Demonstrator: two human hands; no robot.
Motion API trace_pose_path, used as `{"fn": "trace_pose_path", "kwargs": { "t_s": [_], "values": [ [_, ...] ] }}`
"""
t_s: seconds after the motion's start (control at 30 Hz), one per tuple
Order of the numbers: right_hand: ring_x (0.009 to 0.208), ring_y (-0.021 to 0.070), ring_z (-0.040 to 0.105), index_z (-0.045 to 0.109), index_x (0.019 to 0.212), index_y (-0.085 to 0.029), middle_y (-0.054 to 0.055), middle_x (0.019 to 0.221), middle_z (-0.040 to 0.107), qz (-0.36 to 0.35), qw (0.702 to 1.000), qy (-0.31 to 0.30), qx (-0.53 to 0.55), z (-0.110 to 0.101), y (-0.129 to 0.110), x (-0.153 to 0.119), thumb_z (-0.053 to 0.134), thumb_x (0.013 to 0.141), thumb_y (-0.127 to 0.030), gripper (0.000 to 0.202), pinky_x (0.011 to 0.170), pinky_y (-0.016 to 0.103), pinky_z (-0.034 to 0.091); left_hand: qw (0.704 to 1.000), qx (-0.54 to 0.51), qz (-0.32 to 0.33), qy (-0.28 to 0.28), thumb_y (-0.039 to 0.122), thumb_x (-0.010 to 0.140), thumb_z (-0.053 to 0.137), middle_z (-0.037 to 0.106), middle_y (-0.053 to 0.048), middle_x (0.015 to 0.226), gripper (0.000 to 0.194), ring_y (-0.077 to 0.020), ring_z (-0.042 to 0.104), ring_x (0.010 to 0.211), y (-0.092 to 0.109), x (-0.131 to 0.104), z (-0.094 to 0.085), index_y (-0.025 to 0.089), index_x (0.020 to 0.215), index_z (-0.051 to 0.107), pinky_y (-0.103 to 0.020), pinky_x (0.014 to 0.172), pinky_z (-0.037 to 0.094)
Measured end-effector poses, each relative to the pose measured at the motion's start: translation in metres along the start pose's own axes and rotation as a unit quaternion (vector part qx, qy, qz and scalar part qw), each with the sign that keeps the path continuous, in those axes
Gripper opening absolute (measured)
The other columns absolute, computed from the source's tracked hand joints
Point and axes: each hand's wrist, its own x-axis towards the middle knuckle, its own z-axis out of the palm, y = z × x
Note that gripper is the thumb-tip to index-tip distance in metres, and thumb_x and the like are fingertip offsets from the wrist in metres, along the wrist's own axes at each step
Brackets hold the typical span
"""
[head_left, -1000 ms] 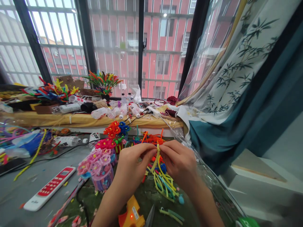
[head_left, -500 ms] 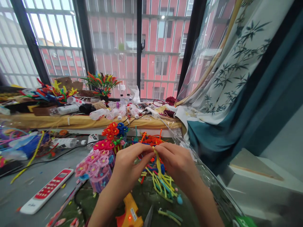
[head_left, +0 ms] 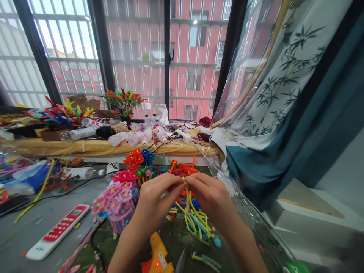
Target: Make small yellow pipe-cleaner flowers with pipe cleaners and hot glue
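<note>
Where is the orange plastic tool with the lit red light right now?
In the head view, the tool lies at the bottom edge, slightly left of centre, between the person's bare left forearm and the pointed grey metal blade.

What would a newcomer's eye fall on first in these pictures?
Probably the bare left hand and bare right hand, centred, pinching a yellow fuzzy strand. Just left of them stand pink fuzzy flowers in a round lilac container; farther left, a long white remote with a red keypad lies on the grey tabletop. Near the bottom edge, an orange plastic tool shows a red light.
</note>
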Motion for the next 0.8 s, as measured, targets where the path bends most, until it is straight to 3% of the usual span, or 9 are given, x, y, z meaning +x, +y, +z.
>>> {"fn": "trace_pose_path", "kwargs": {
  "t_s": [0.4,0.53,0.67,0.8],
  "values": [
    [0.077,0.019,0.066,0.068,0.099,-0.016,0.007,0.085,0.072,0.028,0.996,-0.004,0.079,0.002,0.0,0.002,0.049,0.097,-0.014,0.019,0.066,0.028,0.051,1.0,0.002,0.014,-0.007,0.007,0.086,0.063,0.066,0.001,0.072,0.008,-0.0092,0.059,0.064,-0.002,-0.001,-0.003,0.015,0.083,0.065,-0.017,0.062,0.045],
    [0.073,0.0191,0.065,0.069,0.097,-0.017,0.007,0.081,0.071,0.02,0.999,0.016,0.031,0.003,0.004,-0.002,0.048,0.098,-0.014,0.022,0.064,0.028,0.05,0.999,0.02,-0.017,-0.025,0.011,0.084,0.068,0.067,0.001,0.073,0.005,-0.0106,0.062,0.065,0.0,0.001,-0.006,0.015,0.088,0.067,-0.018,0.062,0.047],
    [0.068,0.0186,0.063,0.07,0.095,-0.016,0.007,0.076,0.069,0.013,0.999,0.033,-0.026,0.005,0.007,-0.006,0.047,0.098,-0.016,0.023,0.061,0.028,0.047,0.998,0.04,-0.029,-0.042,0.02,0.077,0.078,0.07,-0.001,0.081,0.037,-0.0136,0.065,0.068,-0.001,-0.001,-0.002,0.013,0.111,0.065,-0.022,0.064,0.05],
    [0.067,0.018,0.063,0.069,0.088,-0.018,0.007,0.075,0.069,0.008,0.999,0.037,-0.037,0.007,0.008,-0.006,0.046,0.099,-0.019,0.025,0.06,0.028,0.047,0.997,0.029,-0.033,-0.06,0.009,0.082,0.07,0.07,0.002,0.079,0.037,-0.0121,0.066,0.068,-0.005,-0.004,0.005,0.013,0.118,0.062,-0.021,0.066,0.049]
  ]
}}
